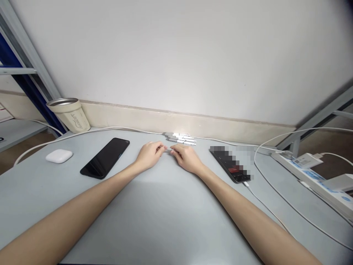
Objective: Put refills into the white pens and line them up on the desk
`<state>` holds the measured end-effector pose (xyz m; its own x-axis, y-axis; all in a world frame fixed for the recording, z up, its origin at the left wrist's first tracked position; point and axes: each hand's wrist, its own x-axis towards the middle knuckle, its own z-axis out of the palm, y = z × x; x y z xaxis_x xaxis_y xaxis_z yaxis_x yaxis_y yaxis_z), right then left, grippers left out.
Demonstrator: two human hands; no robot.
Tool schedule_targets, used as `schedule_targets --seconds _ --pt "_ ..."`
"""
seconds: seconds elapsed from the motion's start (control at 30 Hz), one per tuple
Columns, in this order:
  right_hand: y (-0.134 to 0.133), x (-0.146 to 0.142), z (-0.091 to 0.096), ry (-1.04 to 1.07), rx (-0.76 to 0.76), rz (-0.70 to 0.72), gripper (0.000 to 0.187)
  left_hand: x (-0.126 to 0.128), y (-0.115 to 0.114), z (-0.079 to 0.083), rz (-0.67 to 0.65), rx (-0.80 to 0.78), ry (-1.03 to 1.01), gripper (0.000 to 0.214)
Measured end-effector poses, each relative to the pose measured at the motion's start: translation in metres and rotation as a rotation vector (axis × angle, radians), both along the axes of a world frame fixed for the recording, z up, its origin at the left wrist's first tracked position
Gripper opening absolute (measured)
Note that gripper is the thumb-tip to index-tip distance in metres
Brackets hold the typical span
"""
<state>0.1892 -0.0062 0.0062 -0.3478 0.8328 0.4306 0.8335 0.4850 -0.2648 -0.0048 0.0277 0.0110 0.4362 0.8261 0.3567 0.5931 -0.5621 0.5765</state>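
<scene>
My left hand and my right hand rest on the grey table, fingertips meeting around a small white pen. Both hands have curled fingers pinching the pen's two ends. Just behind them lie several white and grey pens in a row near the wall. What part of the pen each hand grips is too small to tell.
A black phone and a white earbud case lie to the left, with a cream cup behind them. On the right are a second phone on a white cable and a power strip.
</scene>
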Motion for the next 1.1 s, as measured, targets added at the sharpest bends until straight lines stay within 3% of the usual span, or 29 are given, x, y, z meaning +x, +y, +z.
schedule_targets --seconds 0.17,0.43,0.67,0.8,1.0,1.1 --pt "0.0 -0.001 0.001 0.033 0.053 -0.147 0.023 0.0 0.002 0.0 0.06 -0.098 -0.058 0.033" --pt "0.0 0.005 0.007 0.05 -0.112 -0.058 0.034 -0.003 -0.002 0.002 0.06 0.118 0.024 0.031" --pt "-0.001 0.005 0.009 0.077 -0.155 -0.034 0.036 -0.002 0.003 -0.005 -0.021 0.125 0.078 0.034" --pt "0.001 0.005 0.012 0.15 -0.243 0.013 0.044 -0.002 -0.001 -0.003 -0.027 0.242 0.076 0.03" --pt "0.005 0.016 0.036 0.208 -0.536 0.195 0.048 0.001 -0.013 0.004 -0.066 0.414 0.049 0.025" --pt "0.009 0.037 0.053 0.02 -0.46 0.099 0.045 0.001 -0.015 0.003 -0.033 0.445 0.0 0.022"
